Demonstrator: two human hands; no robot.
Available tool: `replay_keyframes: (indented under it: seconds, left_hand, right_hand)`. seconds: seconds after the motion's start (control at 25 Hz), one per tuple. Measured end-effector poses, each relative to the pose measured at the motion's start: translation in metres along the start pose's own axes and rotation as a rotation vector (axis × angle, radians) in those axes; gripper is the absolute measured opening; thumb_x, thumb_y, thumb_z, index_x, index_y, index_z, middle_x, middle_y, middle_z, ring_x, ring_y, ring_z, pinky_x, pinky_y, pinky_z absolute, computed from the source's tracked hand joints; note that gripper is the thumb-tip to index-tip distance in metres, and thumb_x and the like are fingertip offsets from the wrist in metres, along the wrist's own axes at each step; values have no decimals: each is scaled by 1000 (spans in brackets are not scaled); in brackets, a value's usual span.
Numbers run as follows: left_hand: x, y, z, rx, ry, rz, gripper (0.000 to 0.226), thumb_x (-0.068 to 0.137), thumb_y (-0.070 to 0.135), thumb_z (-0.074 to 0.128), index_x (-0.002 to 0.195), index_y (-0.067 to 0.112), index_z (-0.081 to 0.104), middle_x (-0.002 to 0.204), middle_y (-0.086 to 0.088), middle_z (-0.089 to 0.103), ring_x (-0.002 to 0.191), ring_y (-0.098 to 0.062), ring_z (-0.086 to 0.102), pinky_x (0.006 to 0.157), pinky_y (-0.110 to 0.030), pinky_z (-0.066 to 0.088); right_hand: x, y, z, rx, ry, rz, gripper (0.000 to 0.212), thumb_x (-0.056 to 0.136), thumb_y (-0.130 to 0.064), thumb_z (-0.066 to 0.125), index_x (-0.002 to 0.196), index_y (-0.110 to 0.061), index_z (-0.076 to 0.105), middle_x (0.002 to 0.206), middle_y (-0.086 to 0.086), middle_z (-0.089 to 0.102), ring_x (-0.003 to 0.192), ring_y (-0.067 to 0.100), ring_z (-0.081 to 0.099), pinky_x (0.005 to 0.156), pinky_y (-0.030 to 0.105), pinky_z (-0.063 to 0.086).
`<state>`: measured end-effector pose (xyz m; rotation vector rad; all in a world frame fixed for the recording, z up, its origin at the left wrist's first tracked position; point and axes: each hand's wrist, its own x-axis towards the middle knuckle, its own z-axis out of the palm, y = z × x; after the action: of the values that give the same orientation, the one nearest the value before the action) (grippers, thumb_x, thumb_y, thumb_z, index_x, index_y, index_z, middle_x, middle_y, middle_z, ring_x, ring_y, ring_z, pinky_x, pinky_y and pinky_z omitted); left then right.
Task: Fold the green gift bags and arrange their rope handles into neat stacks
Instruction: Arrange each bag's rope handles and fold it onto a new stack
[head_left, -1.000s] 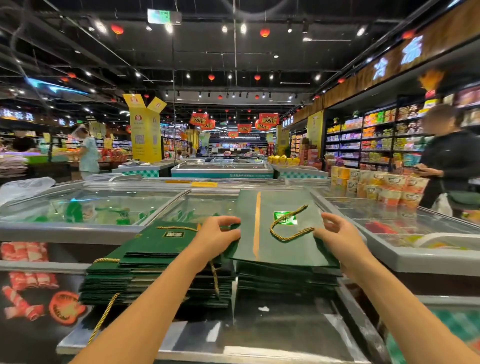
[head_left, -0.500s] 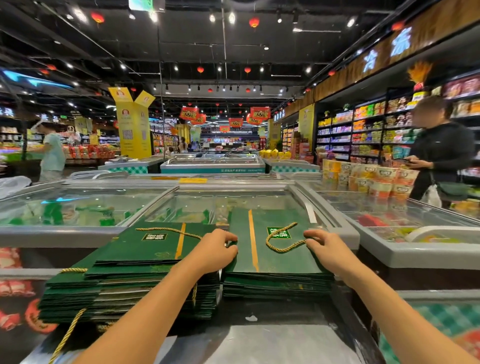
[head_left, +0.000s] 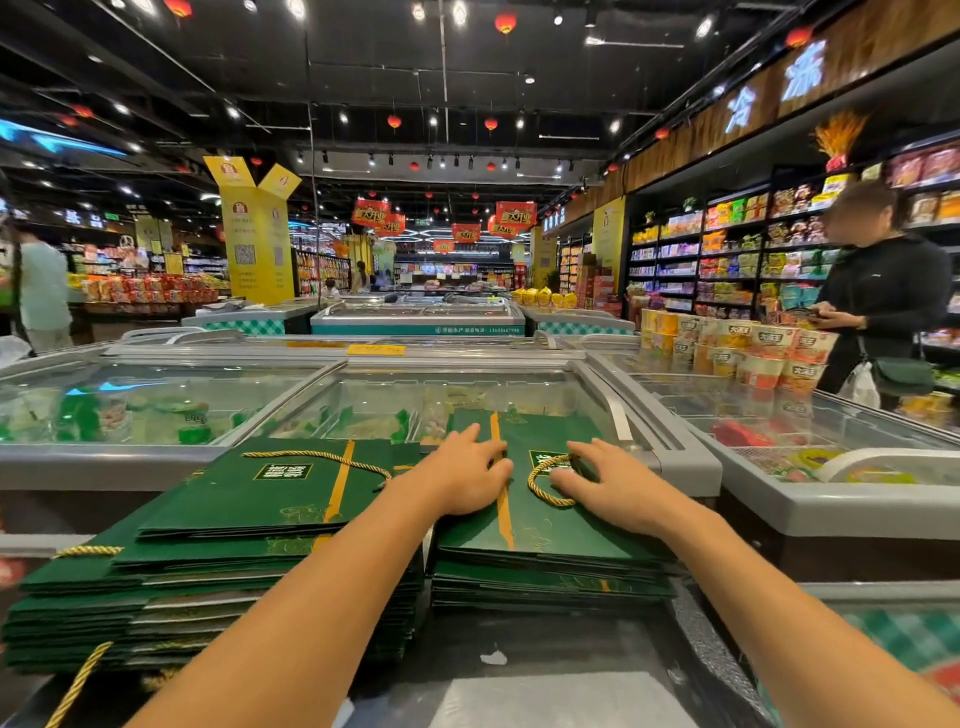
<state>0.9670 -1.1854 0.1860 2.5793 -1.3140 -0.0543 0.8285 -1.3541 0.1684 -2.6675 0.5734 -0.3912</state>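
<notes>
Two stacks of flat green gift bags lie on a freezer lid in front of me. The right stack (head_left: 550, 540) has a top bag with a gold stripe and a gold rope handle (head_left: 540, 480) looped on its face. My left hand (head_left: 462, 475) presses flat on that top bag, fingers spread over the stripe. My right hand (head_left: 605, 480) rests on the same bag, fingers touching the rope loop beside the label. The left stack (head_left: 218, 561) is taller and untidy, with a rope handle (head_left: 317, 457) across its top and another rope (head_left: 78, 680) hanging at its front.
Glass-lidded chest freezers (head_left: 156, 405) surround the stacks. Instant noodle cups (head_left: 737, 353) stand on the freezer at right, where a person in black (head_left: 883, 291) stands by shelves. Another person (head_left: 41, 291) stands far left.
The top bag, lifted by both hands a second ago, now lies flat on the right stack. Both hands moved from its side edges onto its face, the right one onto the rope.
</notes>
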Motion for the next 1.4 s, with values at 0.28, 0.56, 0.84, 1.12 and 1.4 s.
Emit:
replay_keyframes:
  seconds: [0.28, 0.56, 0.84, 1.12, 1.4]
  left_hand:
    - [17, -8, 29, -5, -136, -70, 62, 107, 51, 18, 162, 30, -2, 167, -13, -17, 153, -32, -23, 125, -52, -6]
    - [21, -14, 42, -17, -140, -86, 63, 107, 51, 18, 162, 29, -1, 167, -15, -17, 153, -31, -22, 125, -52, -4]
    - [-33, -5, -5, 144, 194, -36, 36, 103, 39, 42, 125, 16, 60, 126, -9, 61, 114, -30, 58, 94, -44, 50]
    - [-129, -124, -63, 23, 354, -298, 32, 97, 42, 57, 119, 21, 67, 123, -1, 67, 111, -22, 62, 94, -40, 53]
    - [-183, -199, -56, -87, 313, -644, 59, 87, 72, 51, 102, 19, 73, 102, -2, 73, 109, -31, 61, 101, -45, 45]
  right_hand:
    - [10, 20, 34, -14, 14, 26, 72, 99, -64, 38, 161, -30, 23, 169, 7, 13, 157, 23, 4, 127, 45, 10]
    - [16, 21, 43, -194, -97, 68, 76, 98, -72, 18, 162, -32, 10, 170, 8, 2, 157, 28, -4, 127, 46, 5]
    - [-3, -21, 7, -494, 282, -94, 45, 101, -59, 43, 134, -33, 59, 136, 0, 58, 129, 23, 49, 102, 40, 38]
    - [-10, -126, 26, 61, 218, -275, 36, 99, -48, 56, 96, -21, 80, 93, 0, 78, 90, 20, 69, 86, 38, 54]
    - [-12, -192, 77, -324, 89, -84, 65, 95, -76, 30, 75, -20, 55, 104, 7, 68, 116, 32, 53, 104, 49, 32]
